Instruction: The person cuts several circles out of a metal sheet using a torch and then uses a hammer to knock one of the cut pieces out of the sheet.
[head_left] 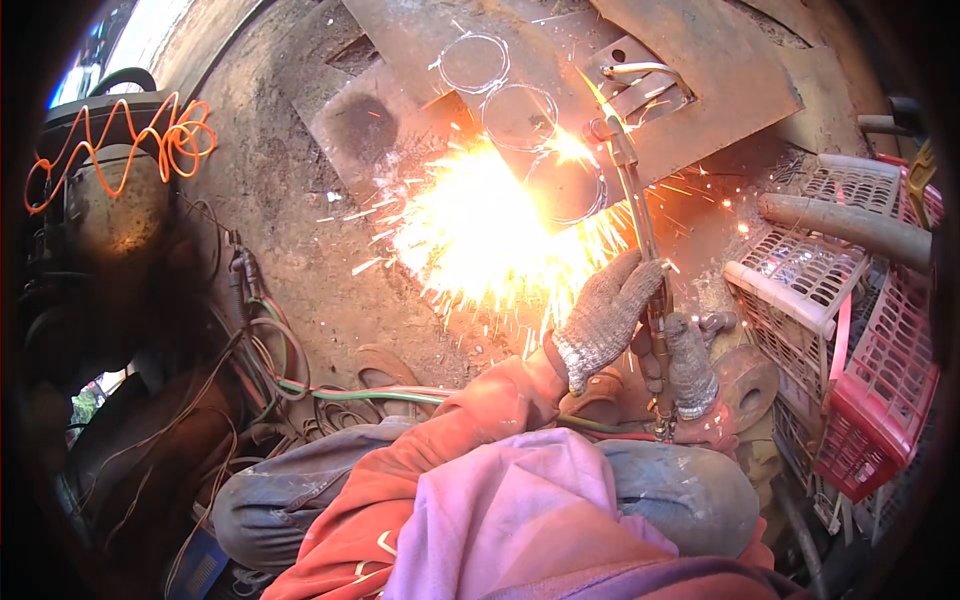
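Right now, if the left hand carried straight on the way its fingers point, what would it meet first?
The torch, most likely: the gloved left hand appears to have its fingers against it. Beyond, the line seems to head toward the rusty steel plate, though depth is unclear.

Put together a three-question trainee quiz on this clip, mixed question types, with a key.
1. Short answer: What tool are the left hand and right hand on?
2. True or false: The orange coil lies to the right of the sparks.
3. Multiple choice: Where is the red crate?
A. At the person's left
B. At the person's right
C. Between the hands

Key:
1. A torch.
2. False; it lies to their left.
3. B.
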